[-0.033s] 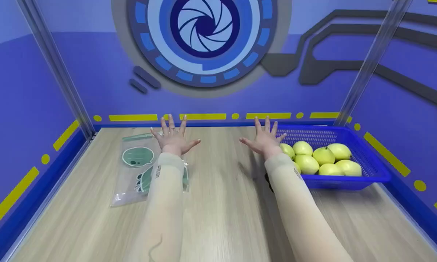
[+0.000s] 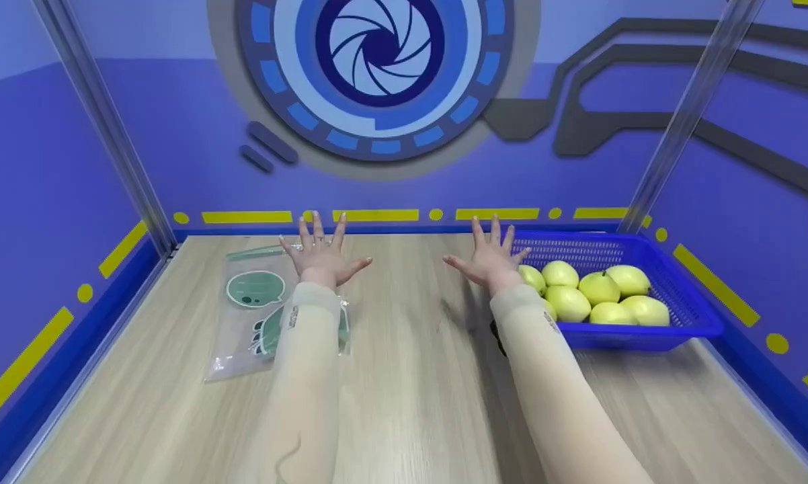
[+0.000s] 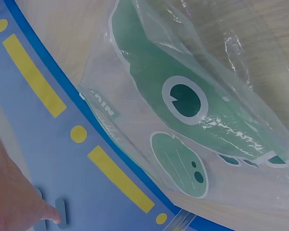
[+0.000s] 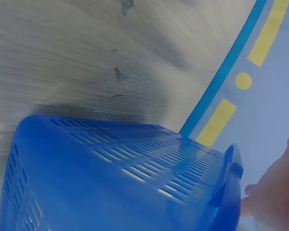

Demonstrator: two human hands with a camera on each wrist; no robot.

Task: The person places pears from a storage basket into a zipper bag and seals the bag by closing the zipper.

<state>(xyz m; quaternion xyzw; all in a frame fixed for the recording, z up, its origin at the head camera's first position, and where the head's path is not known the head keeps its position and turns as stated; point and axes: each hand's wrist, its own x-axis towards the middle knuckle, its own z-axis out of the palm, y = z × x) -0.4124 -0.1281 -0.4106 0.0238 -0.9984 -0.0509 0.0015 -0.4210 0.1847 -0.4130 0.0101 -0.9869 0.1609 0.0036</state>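
Both hands are held out in front with fingers spread and nothing in them. My left hand [image 2: 323, 261] is above the far part of a clear plastic bag [image 2: 232, 343] with green cartoon prints, which lies on the table; the forearm hides part of it. My right hand [image 2: 490, 261] is beside the left end of a blue plastic basket [image 2: 686, 296]. Several yellow-green pears [image 2: 599, 288] lie in the basket. In the left wrist view the bag [image 3: 135, 110] shows its prints, with part of the hand [image 3: 14, 192] at the left edge. The right wrist view shows the basket's slotted side [image 4: 86, 168].
A light wood-grain table [image 2: 404, 376] lies under everything. Blue panels [image 2: 404, 188] with yellow dashes stand at its back and sides, with metal posts [image 2: 101, 121] in the corners. Something small and black [image 2: 497, 336] shows beside the right forearm, mostly hidden.
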